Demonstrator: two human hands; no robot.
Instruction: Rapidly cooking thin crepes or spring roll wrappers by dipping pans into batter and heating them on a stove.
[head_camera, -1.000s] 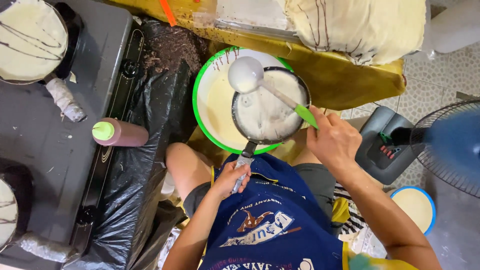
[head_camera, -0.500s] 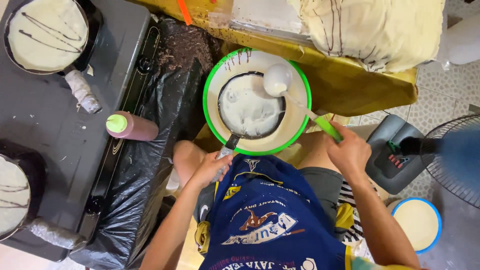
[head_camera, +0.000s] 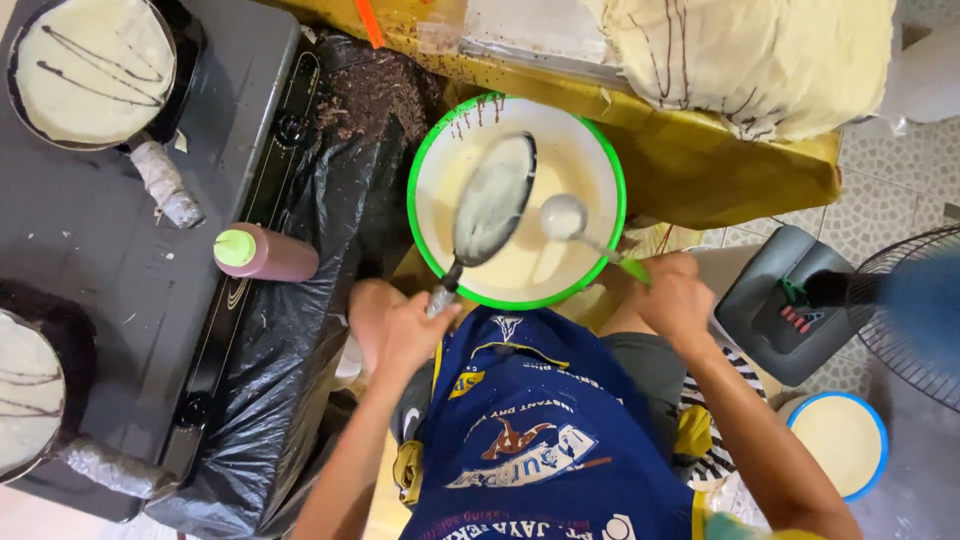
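Note:
My left hand (head_camera: 408, 335) grips the handle of a small dark pan (head_camera: 494, 198), tilted steeply on edge over a green-rimmed bowl (head_camera: 420, 170) of pale batter. A thin batter layer coats the pan's inside. My right hand (head_camera: 676, 296) holds the green handle of a ladle (head_camera: 566, 217), its cup resting above the batter just right of the pan. The bowl sits in front of my knees, above my blue apron.
A grey stove (head_camera: 150, 270) at left carries a pan with a chocolate-streaked crepe (head_camera: 95, 70) and another pan (head_camera: 30, 390) lower left. A squeeze bottle with a green cap (head_camera: 265, 253) lies beside black plastic. Stacked crepes (head_camera: 760, 55) rest upper right; a fan (head_camera: 915, 310) and a blue-rimmed bowl (head_camera: 838, 443) stand right.
The pan, flat and full of batter a second ago, has tipped up on edge over the bowl. The ladle has moved out of the pan to its right.

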